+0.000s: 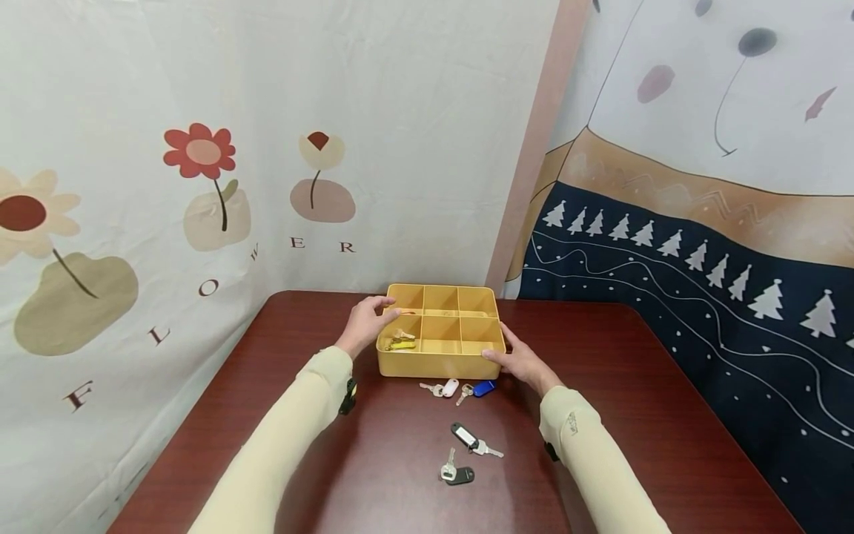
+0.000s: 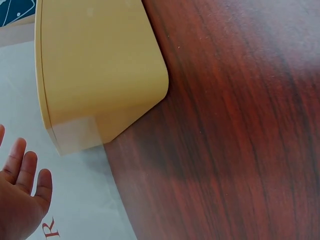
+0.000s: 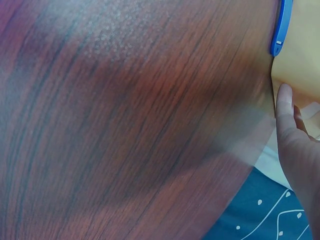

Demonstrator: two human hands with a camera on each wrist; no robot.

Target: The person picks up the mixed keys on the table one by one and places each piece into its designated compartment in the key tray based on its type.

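A yellow divided box [image 1: 440,365] stands near the table's back edge. My left hand [image 1: 365,324] is at its left side, fingertips over the back-left compartment; in the left wrist view its visible fingers are spread and fairly straight. A small orange-red item [image 1: 407,312] shows by the thumb, apparently inside that compartment; its kind is unclear. Yellow-tagged keys [image 1: 402,343] lie in the front-left compartment. My right hand [image 1: 523,362] grips the box's front right corner, thumb [image 3: 285,97] against the front wall and fingers along the side, partly hidden.
In front of the box lie a key with a white tag [image 1: 450,388] and one with a blue tag [image 1: 484,388]. Nearer me are two keys with black tags, one tag [image 1: 464,435] above the other tag [image 1: 460,476]. Printed cloth [image 1: 373,148] hangs behind the table [image 1: 373,460].
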